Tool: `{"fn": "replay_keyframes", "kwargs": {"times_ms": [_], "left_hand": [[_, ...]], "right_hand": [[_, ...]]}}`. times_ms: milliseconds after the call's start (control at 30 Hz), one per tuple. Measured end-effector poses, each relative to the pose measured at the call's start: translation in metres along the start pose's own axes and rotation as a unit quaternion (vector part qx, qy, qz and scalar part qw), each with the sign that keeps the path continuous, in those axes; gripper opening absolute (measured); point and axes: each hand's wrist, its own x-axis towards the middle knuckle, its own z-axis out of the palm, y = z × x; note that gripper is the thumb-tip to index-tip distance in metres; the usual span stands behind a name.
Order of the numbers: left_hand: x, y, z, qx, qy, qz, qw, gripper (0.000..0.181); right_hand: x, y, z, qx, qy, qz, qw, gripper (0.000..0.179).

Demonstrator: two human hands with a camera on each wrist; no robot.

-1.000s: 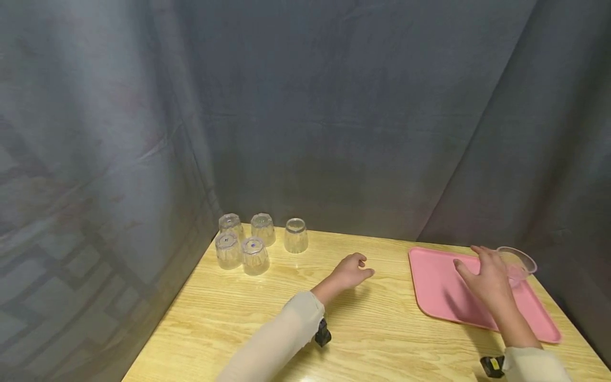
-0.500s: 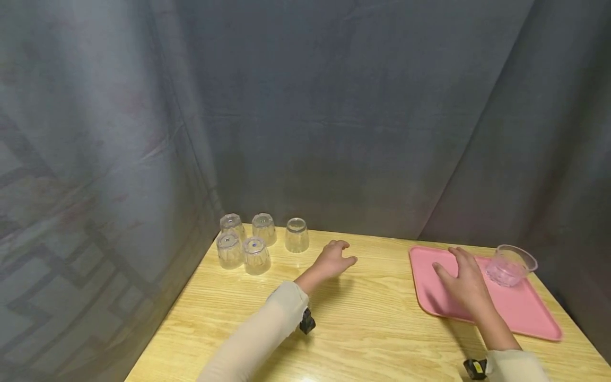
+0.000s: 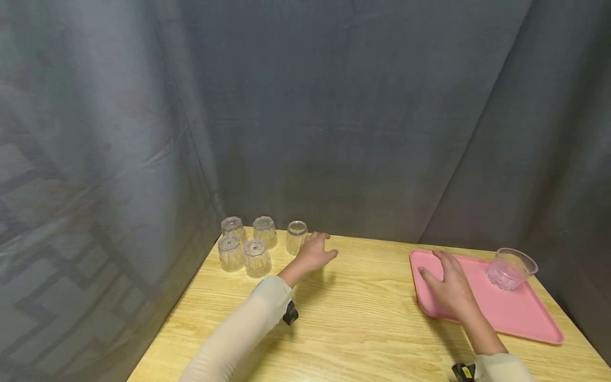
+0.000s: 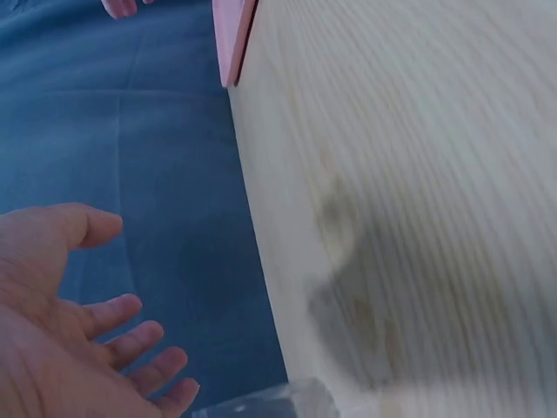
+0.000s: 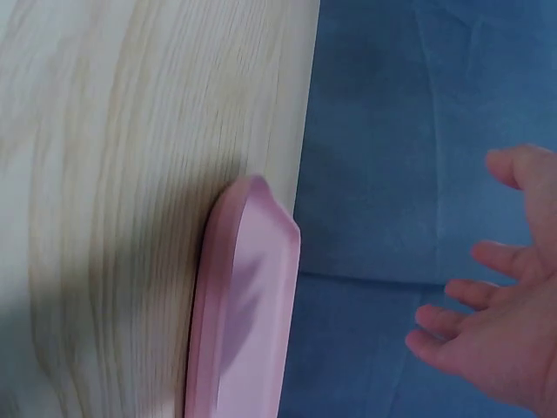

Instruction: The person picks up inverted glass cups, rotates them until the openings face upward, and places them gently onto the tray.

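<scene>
Fingers spread and holding nothing, my left hand (image 3: 311, 254) is at the right side of an upside-down clear glass (image 3: 293, 240) and overlaps it in the head view. In the left wrist view the left hand (image 4: 52, 331) has its palm bare, and a piece of clear glass (image 4: 309, 402) shows at the bottom edge. My right hand (image 3: 448, 285), relaxed with thumb and fingers apart, hovers over the left part of a pink tray (image 3: 517, 318). On the tray's far right stands a clear glass (image 3: 508, 273) with its wide mouth up.
Several more upside-down clear glasses (image 3: 258, 260) form a group at the table's back left. A grey curtain (image 3: 334, 132) hangs right behind the wooden table (image 3: 358, 339), with more curtain along both sides.
My left hand has moved left across the table to the single glass. My right hand has drawn away to the left from the glass on the tray, now fully visible.
</scene>
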Motion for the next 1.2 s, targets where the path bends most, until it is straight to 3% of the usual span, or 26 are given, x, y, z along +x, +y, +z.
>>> {"fn": "replay_keyframes", "kwargs": {"times_ms": [200,767,1033,1200], "left_hand": [[0.003,-0.007,-0.012,0.026,0.015,0.001,0.9995,0.058],[0.011,-0.026,-0.038,0.049,0.048,-0.040,0.9968,0.060],[0.018,-0.036,-0.041,0.056,0.078,-0.051,0.9941,0.053],[0.023,-0.044,-0.040,0.039,0.099,-0.065,0.9921,0.061]], "right_hand": [[0.000,-0.009,0.007,0.014,-0.020,0.000,0.9997,0.074],[0.003,-0.034,0.035,0.030,-0.058,-0.008,0.9978,0.077],[0.003,-0.043,0.044,0.037,-0.064,-0.012,0.9972,0.076],[0.003,-0.045,0.049,0.042,-0.068,-0.012,0.9967,0.075]]}}
